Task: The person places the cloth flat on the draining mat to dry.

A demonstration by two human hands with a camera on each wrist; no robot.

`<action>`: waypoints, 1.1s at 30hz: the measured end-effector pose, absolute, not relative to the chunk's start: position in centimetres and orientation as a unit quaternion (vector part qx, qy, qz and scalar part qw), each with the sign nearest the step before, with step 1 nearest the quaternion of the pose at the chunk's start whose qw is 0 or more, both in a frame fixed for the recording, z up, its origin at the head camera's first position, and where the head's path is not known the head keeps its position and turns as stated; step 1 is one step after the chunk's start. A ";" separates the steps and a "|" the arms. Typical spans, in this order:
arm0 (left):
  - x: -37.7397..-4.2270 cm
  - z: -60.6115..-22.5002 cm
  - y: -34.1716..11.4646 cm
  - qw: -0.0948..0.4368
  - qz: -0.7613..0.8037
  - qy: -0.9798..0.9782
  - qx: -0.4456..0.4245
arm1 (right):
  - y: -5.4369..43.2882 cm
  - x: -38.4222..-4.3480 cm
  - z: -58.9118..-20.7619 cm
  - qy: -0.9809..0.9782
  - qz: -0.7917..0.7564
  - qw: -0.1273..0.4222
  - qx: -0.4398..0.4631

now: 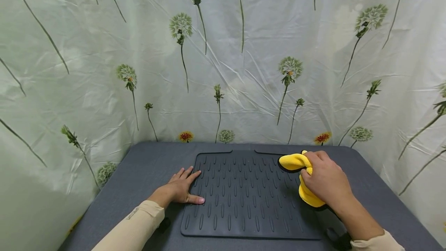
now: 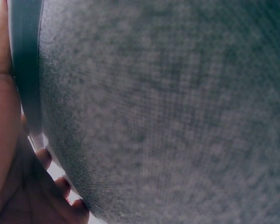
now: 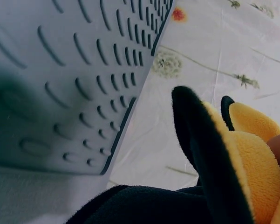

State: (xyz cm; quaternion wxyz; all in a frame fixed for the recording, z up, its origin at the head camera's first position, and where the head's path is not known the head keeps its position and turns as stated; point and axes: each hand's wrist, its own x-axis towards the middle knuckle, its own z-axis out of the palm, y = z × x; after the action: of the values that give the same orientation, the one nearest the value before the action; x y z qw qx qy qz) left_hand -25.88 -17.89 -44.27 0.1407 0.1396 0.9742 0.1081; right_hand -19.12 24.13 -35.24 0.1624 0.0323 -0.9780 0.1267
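A dark grey rubber mat (image 1: 240,193) with rows of raised oval ridges lies flat on the table. My left hand (image 1: 182,187) rests at its left edge with fingers spread, the thumb lying over the mat. In the left wrist view the mat's edge (image 2: 27,70) runs beside the palm. My right hand (image 1: 327,177) grips a bunched yellow cloth (image 1: 294,162) with black edging, above the mat's right side. The right wrist view shows the cloth's fuzzy yellow face (image 3: 256,168) and its dark other side, raised over the ridged mat (image 3: 60,56).
The table (image 1: 150,158) has a dark grey fabric-like surface. Behind it and along both sides hangs a pale curtain (image 1: 244,73) printed with dandelions, reaching down to the table's edges.
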 end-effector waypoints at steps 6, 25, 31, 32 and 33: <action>-25.9 -44.4 -18.1 0.143 0.110 0.974 0.138 | 22.6 -19.6 -35.3 -0.974 0.137 0.171 0.052; -25.9 -44.7 -18.0 0.140 0.114 0.974 0.135 | 18.0 -21.1 -36.6 -0.971 0.126 0.183 0.093; -26.2 -45.2 -18.2 0.143 0.126 0.972 0.137 | 16.6 -21.6 -37.0 -0.968 0.129 0.188 0.103; -26.2 -45.2 -18.3 0.144 0.129 0.972 0.136 | 16.4 -21.7 -37.1 -0.968 0.130 0.188 0.104; -26.1 -45.0 -18.3 0.144 0.128 0.972 0.138 | 16.2 -21.7 -37.2 -0.968 0.129 0.188 0.105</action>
State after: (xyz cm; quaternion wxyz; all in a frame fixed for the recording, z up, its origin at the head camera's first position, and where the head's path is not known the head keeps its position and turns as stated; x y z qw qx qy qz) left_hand -26.13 -18.28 -45.05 0.1439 0.1375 0.9716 0.1278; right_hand -21.75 16.18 -37.17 0.1881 0.1051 -0.9680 0.1288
